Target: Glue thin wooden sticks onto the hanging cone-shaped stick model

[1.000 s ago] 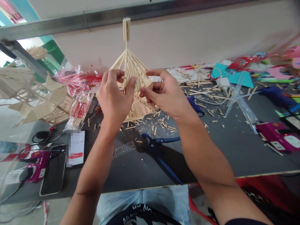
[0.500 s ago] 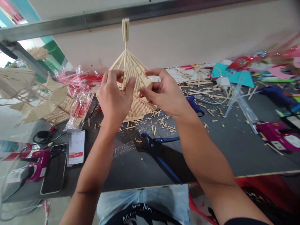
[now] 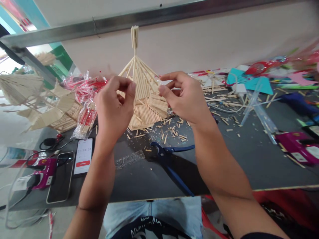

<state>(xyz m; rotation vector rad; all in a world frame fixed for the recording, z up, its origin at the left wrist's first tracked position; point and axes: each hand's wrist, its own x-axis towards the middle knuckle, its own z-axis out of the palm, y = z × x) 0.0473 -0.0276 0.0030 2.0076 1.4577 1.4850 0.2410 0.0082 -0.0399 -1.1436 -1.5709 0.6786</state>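
A model pavilion of thin wooden sticks stands on the bench, with a pointed stick roof (image 3: 142,83) under a bundled spire (image 3: 135,38) and a stick base (image 3: 147,116) below. My left hand (image 3: 114,108) is at the roof's left side, thumb and forefinger closed together; whether anything is between them I cannot make out. It hides part of the roof's left edge. My right hand (image 3: 185,96) is by the roof's right edge, fingers bent and thumb apart from the forefinger, with nothing visible between them.
Blue-handled cutters (image 3: 171,169) and a clear plastic strip (image 3: 129,158) lie in front. Stick offcuts (image 3: 174,131) litter the bench. Phones (image 3: 83,156) and a purple power strip (image 3: 46,172) are at left; another stick model (image 3: 50,103) stands behind them. Glue sticks (image 3: 261,116) lie right.
Both hands have drawn apart from the roof's front, my left one leftward and my right one rightward. More of the roof and base shows. The view has shifted slightly.
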